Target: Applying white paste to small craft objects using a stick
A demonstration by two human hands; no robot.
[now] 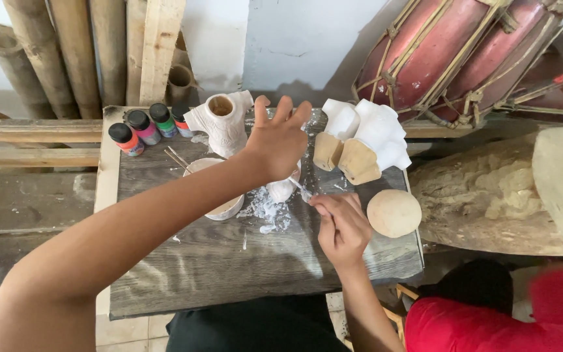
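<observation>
White paint wet on board [229, 261]. Left hand [280, 140] spread over small figure [283, 189]; right hand [341, 225] pinching brush [300, 187]. Risk: smear, sleeve-less arm knocks bowl [219, 208].

4 paint bottles [148, 127] at board's [229, 267] far left, bowl [219, 208] nearer.

left hand [280, 145] fingers spread, right hand [341, 225] pinched
</observation>
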